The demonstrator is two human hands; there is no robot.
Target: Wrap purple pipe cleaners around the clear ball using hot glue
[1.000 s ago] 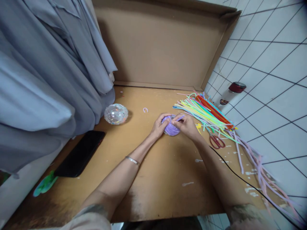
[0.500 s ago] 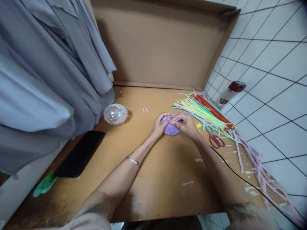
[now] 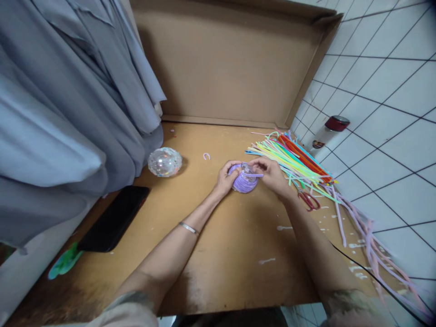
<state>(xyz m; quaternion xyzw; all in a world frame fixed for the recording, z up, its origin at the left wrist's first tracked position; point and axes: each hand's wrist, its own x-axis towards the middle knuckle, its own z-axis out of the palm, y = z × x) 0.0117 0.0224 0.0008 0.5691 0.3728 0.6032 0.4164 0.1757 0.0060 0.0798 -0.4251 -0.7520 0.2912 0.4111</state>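
Note:
A round clear object wrapped in purple pipe cleaner (image 3: pixel 245 184) is held above the middle of the table. My left hand (image 3: pixel 226 178) grips its left side, fingers behind and thumb on top. My right hand (image 3: pixel 270 175) is at its right side, fingers curled near the clear top; whether they pinch anything is too small to tell. A loose purple end sticks out to the right, beside my right fingers.
A clear ball (image 3: pixel 165 162) and a black phone (image 3: pixel 114 219) lie at the left. Colourful pipe cleaners (image 3: pixel 293 159), red-handled scissors (image 3: pixel 309 200) and a bottle (image 3: pixel 323 136) are at the right. A cardboard sheet (image 3: pixel 225 63) stands behind.
My right hand has shifted slightly right, away from the top of the wrapped object. The loose purple end now points right instead of up and right, and more of the clear top shows.

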